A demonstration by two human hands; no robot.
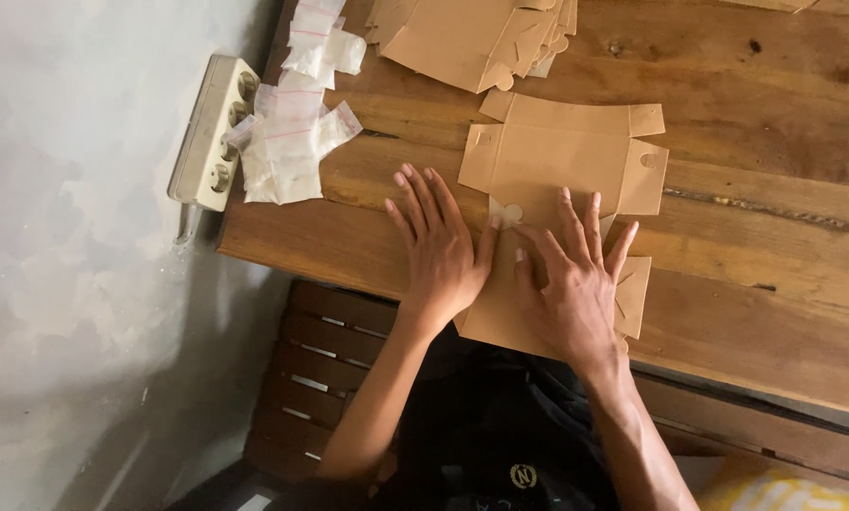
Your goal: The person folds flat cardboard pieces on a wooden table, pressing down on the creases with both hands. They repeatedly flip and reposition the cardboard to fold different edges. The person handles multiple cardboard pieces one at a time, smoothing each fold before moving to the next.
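Both hands are flat, fingers spread, nothing clenched: left hand (440,248) and right hand (572,279) press on the flat brown cardboard box blank (557,161) lying on the desk (755,312). Beyond the fingertips sits a stack of blanks (462,38); further left of the left hand, small plastic bags (292,142).

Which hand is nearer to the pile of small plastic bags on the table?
Left. The left hand lies flat beside the flat cardboard box, closer to the plastic bags; the right hand presses the cardboard, farther away.

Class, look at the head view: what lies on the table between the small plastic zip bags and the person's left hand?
Only bare wooden table separates the zip bags from the left hand.
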